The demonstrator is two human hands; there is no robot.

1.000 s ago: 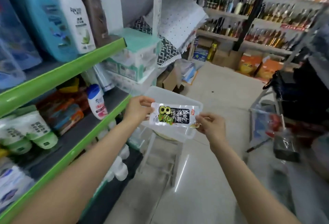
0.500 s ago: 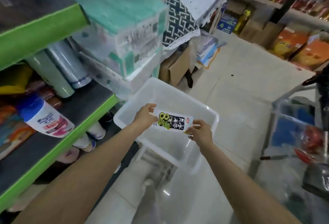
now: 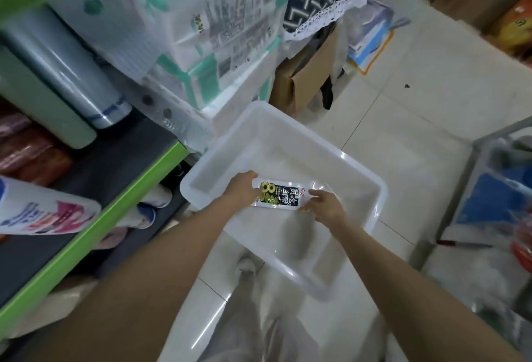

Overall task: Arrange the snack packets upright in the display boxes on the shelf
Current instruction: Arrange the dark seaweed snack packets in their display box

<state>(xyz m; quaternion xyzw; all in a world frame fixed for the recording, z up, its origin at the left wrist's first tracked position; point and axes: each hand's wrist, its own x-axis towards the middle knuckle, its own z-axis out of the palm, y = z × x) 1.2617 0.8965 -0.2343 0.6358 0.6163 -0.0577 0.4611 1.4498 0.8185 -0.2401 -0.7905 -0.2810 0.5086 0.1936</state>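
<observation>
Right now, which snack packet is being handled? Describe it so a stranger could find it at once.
Start at the big clear plastic bin on the floor beside the green-edged shelf. Over its middle, the left hand and right hand hold one flat snack packet by its ends. It is the bin's only item: clear edges, black label, green rings.

Both bare forearms reach forward and down, converging ahead of the body. The left hand (image 3: 240,189) has its fingers curled in a grip, knuckles up. The right hand (image 3: 326,207), just beside it, pinches with fingers (image 3: 313,193) pointing left.
</observation>
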